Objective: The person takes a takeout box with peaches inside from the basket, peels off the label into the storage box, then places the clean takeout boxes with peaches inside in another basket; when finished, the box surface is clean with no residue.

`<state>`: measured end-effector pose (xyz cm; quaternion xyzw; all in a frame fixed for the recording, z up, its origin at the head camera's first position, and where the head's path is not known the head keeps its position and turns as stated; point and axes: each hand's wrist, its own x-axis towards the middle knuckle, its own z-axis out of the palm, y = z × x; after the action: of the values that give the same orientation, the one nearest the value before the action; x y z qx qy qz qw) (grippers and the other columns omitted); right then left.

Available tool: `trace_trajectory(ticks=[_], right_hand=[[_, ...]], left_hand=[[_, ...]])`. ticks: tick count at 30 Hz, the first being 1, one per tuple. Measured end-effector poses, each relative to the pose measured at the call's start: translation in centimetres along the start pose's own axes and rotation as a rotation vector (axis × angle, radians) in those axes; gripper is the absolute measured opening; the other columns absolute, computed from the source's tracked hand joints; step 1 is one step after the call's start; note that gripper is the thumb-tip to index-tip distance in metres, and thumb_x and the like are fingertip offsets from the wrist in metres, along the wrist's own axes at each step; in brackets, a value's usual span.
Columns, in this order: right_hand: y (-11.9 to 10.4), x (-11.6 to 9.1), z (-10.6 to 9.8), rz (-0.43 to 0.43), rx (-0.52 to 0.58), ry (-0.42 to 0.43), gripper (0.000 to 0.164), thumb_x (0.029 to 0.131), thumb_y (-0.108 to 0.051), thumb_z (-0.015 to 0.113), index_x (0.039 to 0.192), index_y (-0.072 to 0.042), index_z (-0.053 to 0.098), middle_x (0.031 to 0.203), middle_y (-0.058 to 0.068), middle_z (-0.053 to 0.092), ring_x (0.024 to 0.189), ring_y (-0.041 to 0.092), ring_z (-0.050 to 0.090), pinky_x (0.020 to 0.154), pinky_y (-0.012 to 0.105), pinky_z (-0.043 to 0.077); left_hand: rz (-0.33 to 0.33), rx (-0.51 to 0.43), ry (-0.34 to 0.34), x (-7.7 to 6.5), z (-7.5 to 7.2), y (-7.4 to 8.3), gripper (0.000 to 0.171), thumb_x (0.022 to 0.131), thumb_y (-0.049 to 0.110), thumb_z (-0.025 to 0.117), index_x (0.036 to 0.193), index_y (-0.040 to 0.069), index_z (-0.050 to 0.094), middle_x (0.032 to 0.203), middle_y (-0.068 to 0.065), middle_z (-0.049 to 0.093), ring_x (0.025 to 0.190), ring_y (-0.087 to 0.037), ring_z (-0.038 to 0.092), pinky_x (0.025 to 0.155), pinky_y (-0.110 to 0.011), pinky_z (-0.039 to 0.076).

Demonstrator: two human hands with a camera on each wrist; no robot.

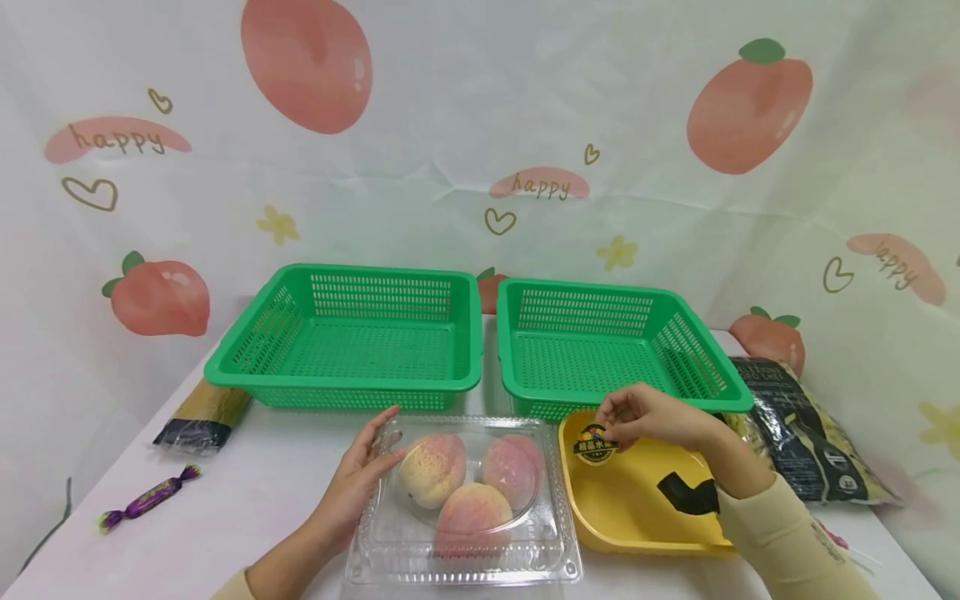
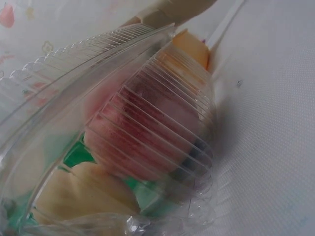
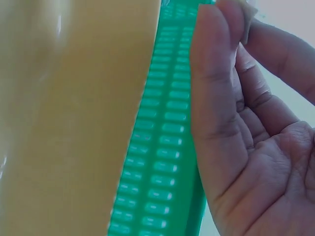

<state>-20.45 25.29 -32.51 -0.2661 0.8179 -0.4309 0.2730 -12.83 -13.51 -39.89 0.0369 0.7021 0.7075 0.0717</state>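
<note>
Three pink-and-yellow peaches [image 1: 474,518] lie inside a clear plastic clamshell box [image 1: 543,546] at the front middle in the head view. My left hand [image 1: 352,483] rests along the box's left edge, fingers extended and thumb over the lid. Up close in the left wrist view, a peach [image 2: 142,123] shows through the ribbed side wall. My right hand [image 1: 652,415] pinches a black-and-gold label sticker [image 1: 595,444] between thumb and fingertips, above a yellow tray [image 1: 626,508]. Only a small pale corner of the sticker [image 3: 249,22] shows in the right wrist view.
Behind the box stand two green baskets, one left [image 1: 345,385] and one right [image 1: 622,407]. A black strip [image 1: 686,494] lies in the yellow tray. At left are a pasta packet [image 1: 206,412] and a purple wrapped candy [image 1: 152,498]; at right, a black bag [image 1: 802,442].
</note>
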Motion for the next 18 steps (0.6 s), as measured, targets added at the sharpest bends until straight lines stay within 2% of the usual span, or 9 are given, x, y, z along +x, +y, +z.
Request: trace_trajectory(ticks=[5,11,18], right_hand=[[0.5,-1.0,0.0,-0.003,0.013,0.023,0.027,0.09,-0.01,0.06,0.104,0.013,0.057,0.09,0.008,0.065,0.074,0.006,0.062,0.071,0.036,0.057],[1.6,-1.9,0.0,0.023,-0.004,0.046,0.028,0.09,-0.01,0.059,0.106,0.012,0.061,0.098,0.022,0.066,0.078,0.005,0.064,0.072,0.029,0.056],[3.1,-2.8,-0.2,0.076,0.005,0.068,0.031,0.09,-0.013,0.061,0.107,0.013,0.061,0.1,0.023,0.066,0.082,0.006,0.066,0.075,0.032,0.057]], left_hand=[[0.004,-0.002,0.002,0.0,0.0,0.0,0.055,0.096,0.013,0.046,0.146,0.018,0.023,0.157,-0.009,0.009,0.142,-0.036,0.016,0.113,-0.059,0.011],[0.002,-0.002,0.0,0.0,0.0,-0.1,0.055,0.096,0.013,0.046,0.146,0.017,0.023,0.157,-0.01,0.009,0.142,-0.036,0.016,0.113,-0.059,0.012],[0.002,-0.001,-0.008,0.0,0.0,0.0,0.055,0.096,0.014,0.046,0.146,0.018,0.023,0.157,-0.009,0.009,0.142,-0.036,0.015,0.113,-0.059,0.011]])
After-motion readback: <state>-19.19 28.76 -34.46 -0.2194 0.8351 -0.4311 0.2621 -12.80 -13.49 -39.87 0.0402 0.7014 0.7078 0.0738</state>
